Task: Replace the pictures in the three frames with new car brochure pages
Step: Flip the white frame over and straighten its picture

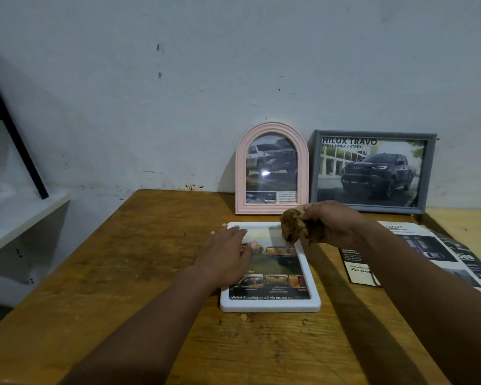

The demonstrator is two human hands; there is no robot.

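Note:
A white frame point(311, 298) lies flat on the wooden table point(128, 273), showing a car brochure page with yellow trucks. My left hand point(228, 251) lies flat with straight fingers on the frame's upper left part. Gripped in my right hand point(328, 220) is a crumpled brown cloth point(292, 226), held just above the frame's top right corner. A pink arched frame point(272, 168) and a grey rectangular frame point(372, 170) stand against the wall, each with a truck picture inside.
Loose car brochure pages point(433, 251) lie at the right side of the table. A white shelf point(17, 218) with a black slanted bar point(14, 134) stands at the left. The wall rises directly behind the table.

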